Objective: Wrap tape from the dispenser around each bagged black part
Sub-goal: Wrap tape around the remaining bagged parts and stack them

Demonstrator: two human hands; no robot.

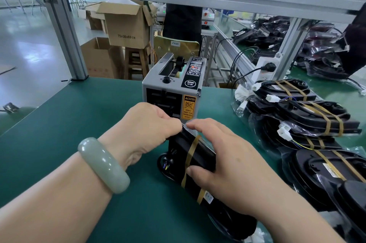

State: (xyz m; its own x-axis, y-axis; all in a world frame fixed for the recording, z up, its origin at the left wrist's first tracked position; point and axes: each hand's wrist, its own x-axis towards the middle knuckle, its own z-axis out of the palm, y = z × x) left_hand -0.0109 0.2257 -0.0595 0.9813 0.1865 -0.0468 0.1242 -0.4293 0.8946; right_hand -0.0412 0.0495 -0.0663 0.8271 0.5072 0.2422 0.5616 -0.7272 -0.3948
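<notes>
The part [178, 151] lies near-to-far on the mat [79, 123] and is held across its middle by the right hand [233, 163], with the thumb on the tape [191, 153]. Its far bag end is pinched by the left hand [146, 129], which is nearer to the dispenser [172, 88] just beyond.

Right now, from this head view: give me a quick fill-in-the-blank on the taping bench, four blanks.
1. The jade-coloured bangle is worn on the ___ wrist.
2. The left hand and right hand both hold a bagged black part just in front of the tape ___.
3. The pile of taped parts lies to the person's ___.
4. The bench mat is ___ in colour.
Missing words: left; dispenser; right; green.
</notes>
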